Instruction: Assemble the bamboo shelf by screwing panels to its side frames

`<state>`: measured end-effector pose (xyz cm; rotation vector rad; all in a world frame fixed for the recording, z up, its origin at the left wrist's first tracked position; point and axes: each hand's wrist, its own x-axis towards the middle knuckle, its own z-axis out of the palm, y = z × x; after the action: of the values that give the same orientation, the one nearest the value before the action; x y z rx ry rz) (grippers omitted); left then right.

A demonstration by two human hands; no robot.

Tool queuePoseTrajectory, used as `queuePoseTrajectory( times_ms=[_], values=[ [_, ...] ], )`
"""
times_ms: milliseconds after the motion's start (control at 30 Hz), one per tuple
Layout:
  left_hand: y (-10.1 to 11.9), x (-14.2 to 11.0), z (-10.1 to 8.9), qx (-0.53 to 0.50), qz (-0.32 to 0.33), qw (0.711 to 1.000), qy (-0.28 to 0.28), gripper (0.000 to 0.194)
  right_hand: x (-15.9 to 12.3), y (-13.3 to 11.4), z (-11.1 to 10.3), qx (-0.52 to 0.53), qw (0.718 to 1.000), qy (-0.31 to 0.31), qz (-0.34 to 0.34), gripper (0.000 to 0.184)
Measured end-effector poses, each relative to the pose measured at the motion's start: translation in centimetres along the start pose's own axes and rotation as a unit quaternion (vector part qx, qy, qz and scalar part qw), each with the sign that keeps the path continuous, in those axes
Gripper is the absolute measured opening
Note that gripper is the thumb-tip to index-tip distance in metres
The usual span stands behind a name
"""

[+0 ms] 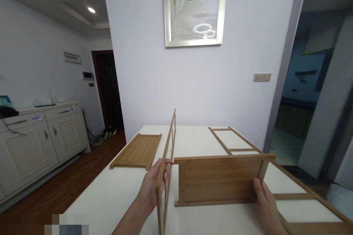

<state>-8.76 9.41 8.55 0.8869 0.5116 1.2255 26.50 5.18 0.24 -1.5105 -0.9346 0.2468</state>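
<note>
Left hand [152, 185]: fingers around an upright wooden frame [168, 141]. Right hand [267, 203]: fingers gripping a wooden panel [217, 181] on edge.

Upright wooden panel [220, 180] and frame [166, 147]

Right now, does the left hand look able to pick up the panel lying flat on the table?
Probably not without letting go: the left hand grips the upright frame, though nothing visible blocks its way to the flat panel.
</note>
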Motion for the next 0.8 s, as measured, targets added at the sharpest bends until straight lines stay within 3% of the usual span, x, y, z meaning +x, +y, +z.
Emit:
queuePoseTrajectory(
  times_ms=[800],
  values=[
    [-0.43, 0.16, -0.39, -0.039, -0.005, 0.999, 0.025, 0.032, -0.76, 0.03, 0.55, -0.01, 0.999, -0.036, -0.029, 0.042]
  ],
)
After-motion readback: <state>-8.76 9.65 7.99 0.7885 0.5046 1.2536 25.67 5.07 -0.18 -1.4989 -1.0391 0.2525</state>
